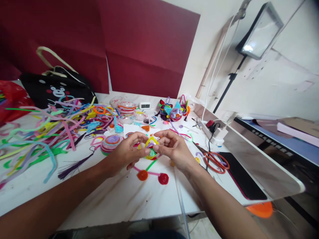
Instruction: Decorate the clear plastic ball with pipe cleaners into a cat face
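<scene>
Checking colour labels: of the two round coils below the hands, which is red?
The red coil is the right one; the orange coil lies left of it.

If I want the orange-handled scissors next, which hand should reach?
Probably your right hand: the scissors lie just beyond its wrist, while your left hand is farther away. Both now hold the yellow-edged piece.

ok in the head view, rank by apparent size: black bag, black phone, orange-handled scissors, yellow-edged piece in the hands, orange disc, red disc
1. Black bag
2. Black phone
3. Orange-handled scissors
4. Yellow-edged piece, partly hidden
5. Orange disc and red disc: too alike to rank
</scene>
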Demonstrator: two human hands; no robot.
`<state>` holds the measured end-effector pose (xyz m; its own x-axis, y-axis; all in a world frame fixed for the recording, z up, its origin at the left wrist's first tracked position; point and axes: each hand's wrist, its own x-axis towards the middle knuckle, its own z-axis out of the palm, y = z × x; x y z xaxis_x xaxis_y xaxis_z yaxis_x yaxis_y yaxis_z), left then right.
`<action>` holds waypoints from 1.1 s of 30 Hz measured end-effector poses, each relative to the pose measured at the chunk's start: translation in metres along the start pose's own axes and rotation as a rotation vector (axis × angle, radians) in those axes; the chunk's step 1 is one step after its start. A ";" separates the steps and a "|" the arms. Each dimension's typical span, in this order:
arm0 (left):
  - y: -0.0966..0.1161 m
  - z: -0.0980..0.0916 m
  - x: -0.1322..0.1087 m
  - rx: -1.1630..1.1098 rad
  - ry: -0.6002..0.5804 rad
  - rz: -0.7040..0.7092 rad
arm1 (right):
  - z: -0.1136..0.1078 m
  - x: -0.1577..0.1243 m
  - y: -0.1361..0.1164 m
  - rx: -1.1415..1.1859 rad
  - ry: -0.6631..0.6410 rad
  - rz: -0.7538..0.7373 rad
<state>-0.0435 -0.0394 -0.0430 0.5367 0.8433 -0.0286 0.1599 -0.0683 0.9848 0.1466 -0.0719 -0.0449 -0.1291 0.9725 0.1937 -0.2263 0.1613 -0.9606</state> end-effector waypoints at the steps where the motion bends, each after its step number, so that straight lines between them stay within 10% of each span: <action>1: 0.000 0.000 0.001 -0.024 -0.012 -0.007 | 0.000 0.000 0.000 -0.004 0.001 0.003; 23: -0.001 -0.006 0.004 -0.222 -0.102 -0.122 | -0.002 0.001 0.001 -0.012 -0.043 0.044; 33: 0.000 -0.006 0.005 -0.242 -0.134 -0.138 | -0.013 -0.002 -0.008 -0.506 -0.190 -0.289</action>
<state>-0.0463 -0.0321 -0.0419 0.6307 0.7569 -0.1712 0.0453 0.1843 0.9818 0.1617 -0.0730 -0.0399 -0.3112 0.8384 0.4475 0.2026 0.5186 -0.8307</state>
